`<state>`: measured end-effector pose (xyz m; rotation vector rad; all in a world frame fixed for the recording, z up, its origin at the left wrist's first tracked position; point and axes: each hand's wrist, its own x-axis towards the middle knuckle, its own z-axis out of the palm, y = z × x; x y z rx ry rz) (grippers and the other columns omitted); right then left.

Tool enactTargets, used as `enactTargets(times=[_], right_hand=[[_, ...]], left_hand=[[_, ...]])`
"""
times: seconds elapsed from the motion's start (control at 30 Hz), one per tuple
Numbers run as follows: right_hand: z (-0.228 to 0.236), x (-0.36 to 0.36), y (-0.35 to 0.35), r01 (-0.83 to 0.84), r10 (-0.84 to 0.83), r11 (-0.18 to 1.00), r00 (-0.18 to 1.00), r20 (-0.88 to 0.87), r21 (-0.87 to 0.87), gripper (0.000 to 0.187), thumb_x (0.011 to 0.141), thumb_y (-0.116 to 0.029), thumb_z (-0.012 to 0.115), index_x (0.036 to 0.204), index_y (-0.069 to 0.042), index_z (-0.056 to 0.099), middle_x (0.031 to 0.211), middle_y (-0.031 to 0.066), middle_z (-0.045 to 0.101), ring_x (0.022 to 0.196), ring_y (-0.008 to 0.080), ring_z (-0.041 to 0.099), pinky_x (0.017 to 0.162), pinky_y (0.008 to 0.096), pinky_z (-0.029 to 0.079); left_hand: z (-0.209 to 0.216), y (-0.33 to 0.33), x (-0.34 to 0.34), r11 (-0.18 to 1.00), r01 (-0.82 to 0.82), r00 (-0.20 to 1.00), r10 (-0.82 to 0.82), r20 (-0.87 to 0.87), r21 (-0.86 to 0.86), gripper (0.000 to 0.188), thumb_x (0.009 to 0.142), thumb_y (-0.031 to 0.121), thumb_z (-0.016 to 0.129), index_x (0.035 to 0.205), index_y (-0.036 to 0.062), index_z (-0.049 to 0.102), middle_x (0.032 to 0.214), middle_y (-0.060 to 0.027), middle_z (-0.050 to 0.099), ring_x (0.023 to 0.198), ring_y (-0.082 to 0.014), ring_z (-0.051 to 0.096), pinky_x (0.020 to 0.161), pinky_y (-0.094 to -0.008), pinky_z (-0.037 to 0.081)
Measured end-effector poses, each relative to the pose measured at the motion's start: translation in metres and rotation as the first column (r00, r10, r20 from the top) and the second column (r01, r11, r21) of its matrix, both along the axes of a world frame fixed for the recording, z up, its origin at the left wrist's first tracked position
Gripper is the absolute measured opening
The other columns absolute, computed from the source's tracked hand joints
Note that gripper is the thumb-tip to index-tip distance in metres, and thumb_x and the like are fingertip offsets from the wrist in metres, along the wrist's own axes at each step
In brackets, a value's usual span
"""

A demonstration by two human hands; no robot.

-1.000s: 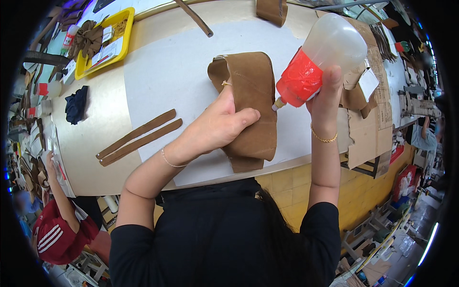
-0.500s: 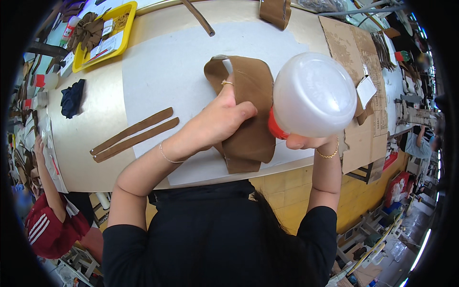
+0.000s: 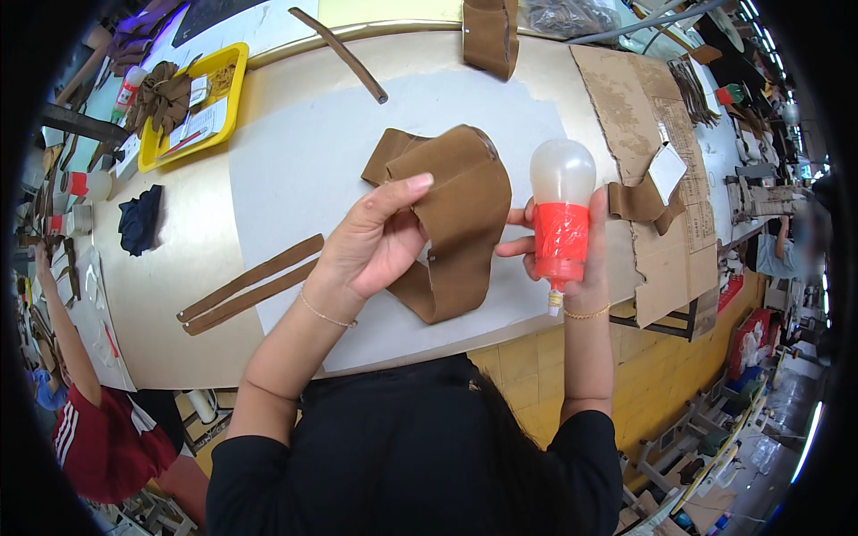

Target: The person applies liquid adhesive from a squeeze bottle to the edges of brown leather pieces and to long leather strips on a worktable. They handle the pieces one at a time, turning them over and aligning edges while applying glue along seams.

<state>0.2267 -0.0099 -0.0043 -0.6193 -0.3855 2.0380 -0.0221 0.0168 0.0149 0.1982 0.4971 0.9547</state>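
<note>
A wide brown leather piece (image 3: 460, 205), bent round into a loop, stands over the white sheet in front of me. My left hand (image 3: 375, 237) pinches its left edge, thumb on the outer side and the other fingers partly hidden behind it. To the right, my right hand (image 3: 597, 255) holds a squeeze bottle (image 3: 561, 219) with a cloudy bulb, a red wrapped middle and a narrow tip pointing toward me. Some of that hand's fingers stretch out toward the leather, apart from the bottle. A gap shows between the bottle's tip and the leather.
Two brown strips (image 3: 255, 286) lie left of the white sheet (image 3: 295, 161). Beyond them are a dark crumpled cloth (image 3: 140, 220) and a yellow tray (image 3: 239, 85). Cardboard (image 3: 657, 268) covers the table's right side. At the far left a co-worker in a red shirt (image 3: 103, 438) reaches forward.
The bottle has come away from the leather and swung round, its tip now toward me. My left hand has shifted to the leather's left edge, and the loop has turned.
</note>
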Motion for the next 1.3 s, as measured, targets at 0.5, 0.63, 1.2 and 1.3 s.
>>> enactTargets(times=[0.5,0.63,1.2,1.3], right_hand=[[0.028,-0.014,0.002,0.042,-0.077,0.969,0.988,0.136,0.243,0.088,0.086,-0.075,0.027,0.110,0.005,0.053,0.098,0.0180,0.061,0.083,0.0313,0.067,0.051,0.0335,0.059],[0.051,-0.006,0.024,0.347,-0.562,0.795,0.730,0.389,0.497,0.087,0.082,-0.077,0.037,0.117,0.002,0.046,0.104,0.0161,0.056,0.080,0.0240,0.065,0.059,0.0350,0.059],[0.067,-0.039,0.048,0.144,-0.825,0.446,0.449,0.343,0.884,0.066,0.080,-0.065,0.060,0.090,0.000,0.055,0.080,-0.0013,0.054,0.075,0.0052,0.051,0.060,0.0205,0.044],[0.057,-0.026,0.040,0.105,-0.743,0.538,0.529,0.411,0.836,0.079,0.079,-0.068,0.057,0.118,-0.002,0.040,0.105,0.0063,0.052,0.093,0.0160,0.057,0.074,0.0319,0.052]], left_hand=[[0.011,-0.021,0.004,0.912,0.176,0.911,-0.008,-0.413,0.372,0.083,0.076,0.008,0.076,0.141,0.0046,0.024,0.129,-0.0116,0.047,0.121,-0.0198,0.047,0.102,-0.0358,0.040],[0.016,-0.025,0.003,0.874,0.228,0.892,-0.011,-0.451,0.428,0.086,0.076,0.006,0.075,0.142,0.0054,0.021,0.130,-0.0109,0.046,0.122,-0.0194,0.046,0.102,-0.0351,0.039],[0.030,-0.037,-0.002,0.848,0.248,0.882,0.003,-0.471,0.469,0.091,0.076,0.004,0.074,0.145,0.0075,0.014,0.132,-0.0114,0.043,0.123,-0.0202,0.045,0.102,-0.0363,0.039],[0.031,-0.036,-0.003,0.849,0.243,0.883,0.006,-0.469,0.470,0.090,0.076,0.004,0.074,0.145,0.0073,0.015,0.131,-0.0113,0.044,0.122,-0.0201,0.046,0.102,-0.0362,0.040]])
